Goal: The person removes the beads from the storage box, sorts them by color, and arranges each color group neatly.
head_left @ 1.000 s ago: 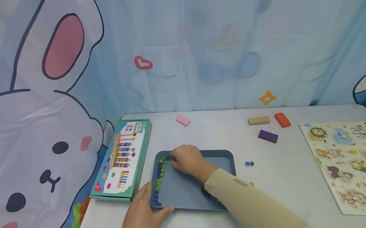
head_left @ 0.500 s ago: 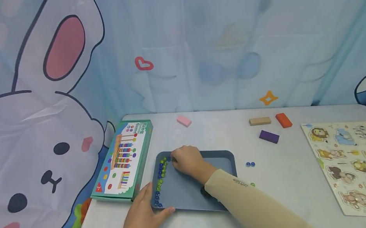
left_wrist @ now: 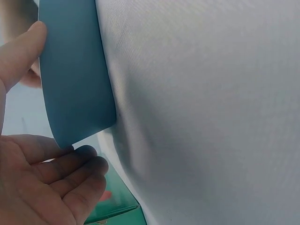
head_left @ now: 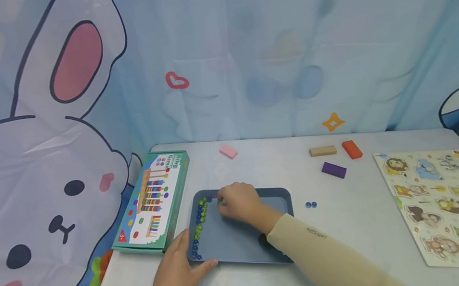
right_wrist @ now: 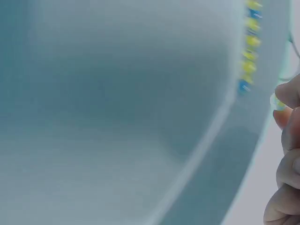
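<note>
A blue-grey tray (head_left: 273, 198) lies on the white table. A row of green and blue beads (head_left: 198, 219) runs along its left wall and shows blurred as the bead row (right_wrist: 248, 47) in the right wrist view. My right hand (head_left: 238, 203) hovers over the tray's far left part, and its fingertips (right_wrist: 286, 101) pinch a small pale bead (right_wrist: 276, 102) beside the row. My left hand (head_left: 178, 274) rests flat on the table against the tray's near left corner (left_wrist: 75, 93), thumb along the front edge and fingers (left_wrist: 70, 173) at the side.
A green game box (head_left: 153, 201) lies left of the tray. Two blue beads (head_left: 311, 205) sit on the table to its right. Pink (head_left: 228, 151), wooden (head_left: 322, 151), orange (head_left: 351, 149) and purple (head_left: 333, 170) blocks lie farther back. An animal puzzle board (head_left: 448, 209) is at the right.
My right hand has drawn a little to the right, away from the bead row. The left hand has stayed at the tray's corner.
</note>
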The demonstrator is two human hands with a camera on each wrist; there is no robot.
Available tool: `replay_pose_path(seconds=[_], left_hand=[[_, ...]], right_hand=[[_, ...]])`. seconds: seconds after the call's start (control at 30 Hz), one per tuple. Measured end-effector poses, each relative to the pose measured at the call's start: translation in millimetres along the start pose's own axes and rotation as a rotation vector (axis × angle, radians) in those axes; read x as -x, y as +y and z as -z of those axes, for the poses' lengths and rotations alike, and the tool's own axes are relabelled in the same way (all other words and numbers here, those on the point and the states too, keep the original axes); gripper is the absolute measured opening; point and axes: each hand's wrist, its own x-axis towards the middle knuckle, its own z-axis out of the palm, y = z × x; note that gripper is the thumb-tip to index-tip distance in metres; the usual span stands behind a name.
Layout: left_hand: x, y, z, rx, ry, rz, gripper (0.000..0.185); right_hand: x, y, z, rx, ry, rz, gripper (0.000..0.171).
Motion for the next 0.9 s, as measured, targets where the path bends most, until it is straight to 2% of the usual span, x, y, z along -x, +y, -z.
replay_pose_path(seconds=[0.23,0.5,0.73,0.9], left_hand=[[-0.2,-0.2,-0.1,-0.003,-0.009,0.013,0.12],[-0.9,0.3,0.5,0.0,-0.019,0.01,0.12],[-1.5,0.4,0.6,0.004,-0.03,0.012,0.118],[-1.2,0.1,-0.9,0.007,-0.022,0.019,0.116]], right_hand=[[17.8,21.2,47.2,-0.074,0.124,-0.015,0.013],[56.9,59.3,86.4,-0.078,0.187,-0.098,0.015],[99.7,92.9,88.9,-0.031,0.209,-0.174,0.014],[129.0,110.1,83.7,-0.013,0.146,-0.235,0.014]])
